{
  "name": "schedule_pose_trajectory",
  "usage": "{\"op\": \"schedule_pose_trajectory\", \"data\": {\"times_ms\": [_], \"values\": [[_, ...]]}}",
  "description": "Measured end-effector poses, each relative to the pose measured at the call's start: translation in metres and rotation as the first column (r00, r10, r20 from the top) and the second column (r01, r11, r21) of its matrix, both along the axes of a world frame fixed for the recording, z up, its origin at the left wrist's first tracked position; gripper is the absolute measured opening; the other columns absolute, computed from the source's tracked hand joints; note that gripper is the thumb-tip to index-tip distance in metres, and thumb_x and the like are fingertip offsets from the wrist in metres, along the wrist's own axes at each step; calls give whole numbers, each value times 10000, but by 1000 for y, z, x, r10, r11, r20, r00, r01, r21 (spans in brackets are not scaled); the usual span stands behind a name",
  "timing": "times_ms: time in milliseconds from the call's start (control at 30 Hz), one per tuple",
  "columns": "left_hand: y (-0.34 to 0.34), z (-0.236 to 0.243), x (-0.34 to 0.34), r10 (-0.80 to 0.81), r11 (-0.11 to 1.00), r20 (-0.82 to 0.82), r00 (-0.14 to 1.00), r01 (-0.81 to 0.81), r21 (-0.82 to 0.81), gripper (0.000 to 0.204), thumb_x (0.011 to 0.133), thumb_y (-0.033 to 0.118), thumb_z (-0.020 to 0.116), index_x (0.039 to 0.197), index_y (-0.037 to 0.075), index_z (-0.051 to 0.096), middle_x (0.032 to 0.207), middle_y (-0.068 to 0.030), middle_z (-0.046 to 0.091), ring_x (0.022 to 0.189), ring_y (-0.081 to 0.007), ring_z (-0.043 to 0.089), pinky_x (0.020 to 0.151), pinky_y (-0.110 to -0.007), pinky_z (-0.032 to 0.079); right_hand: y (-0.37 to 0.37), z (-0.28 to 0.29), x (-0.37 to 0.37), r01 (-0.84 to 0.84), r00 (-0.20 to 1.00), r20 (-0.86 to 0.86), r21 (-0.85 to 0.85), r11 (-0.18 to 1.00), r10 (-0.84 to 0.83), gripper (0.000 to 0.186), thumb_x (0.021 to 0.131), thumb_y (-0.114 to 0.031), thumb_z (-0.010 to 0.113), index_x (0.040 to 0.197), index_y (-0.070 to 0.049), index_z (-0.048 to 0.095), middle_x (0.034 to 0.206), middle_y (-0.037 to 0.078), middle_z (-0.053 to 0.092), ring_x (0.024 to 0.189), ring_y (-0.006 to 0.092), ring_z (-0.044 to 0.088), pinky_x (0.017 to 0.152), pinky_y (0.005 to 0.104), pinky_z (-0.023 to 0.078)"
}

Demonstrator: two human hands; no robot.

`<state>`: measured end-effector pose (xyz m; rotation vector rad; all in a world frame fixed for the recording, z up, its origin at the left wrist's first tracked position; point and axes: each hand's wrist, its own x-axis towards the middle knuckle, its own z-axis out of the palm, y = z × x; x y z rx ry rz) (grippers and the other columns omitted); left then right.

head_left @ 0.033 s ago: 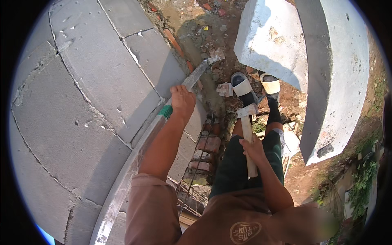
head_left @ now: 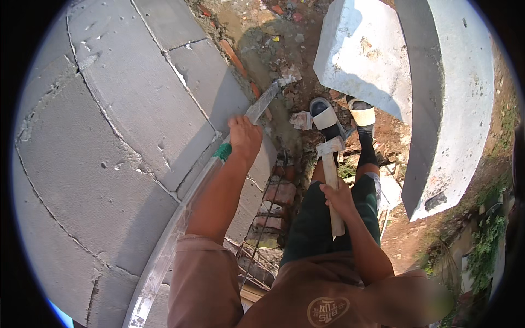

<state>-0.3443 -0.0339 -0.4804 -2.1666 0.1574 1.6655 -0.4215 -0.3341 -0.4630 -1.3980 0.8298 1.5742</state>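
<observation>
My left hand is closed over the edge of a long silvery straightedge bar. This bar runs from the lower left up to the rubble, against a grey block wall. Just below the hand a green band is wrapped round the bar. In front of my thighs, my right hand grips the pale wooden handle of a hammer. Its whitish, crusted head points away from me, above my shins, apart from the wall.
Two large pale concrete blocks stand on the right, close to my sandals. Rough bricks and thin rebar lie along the wall's foot. Broken rubble covers the ground beyond, and green plants grow at the right.
</observation>
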Motion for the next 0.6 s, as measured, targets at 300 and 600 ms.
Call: {"op": "schedule_pose_trajectory", "data": {"times_ms": [300, 600], "values": [[1, 13, -12, 75, 997, 42, 996, -75, 0, 224, 862, 176, 522, 1001, 109, 684, 1104, -119, 548, 1047, -263, 485, 859, -392, 382, 41, -25, 40, -65, 984, 172, 83, 994, 50, 544, 807, -251, 639, 1236, 27, 454, 850, 128, 594, 590, 167, 599, 540, 322, 501], [1, 23, -16, 108, 992, 104, 989, -113, 49, 246, 873, 215, 532, 992, 56, 677, 1108, -172, 539, 994, -319, 561, 805, -411, 500, 14, 0, 35, -140, 972, 194, 24, 990, 132, 540, 820, -273, 626, 1270, -27, 454, 797, 109, 618, 555, 172, 598, 579, 332, 498]]}}
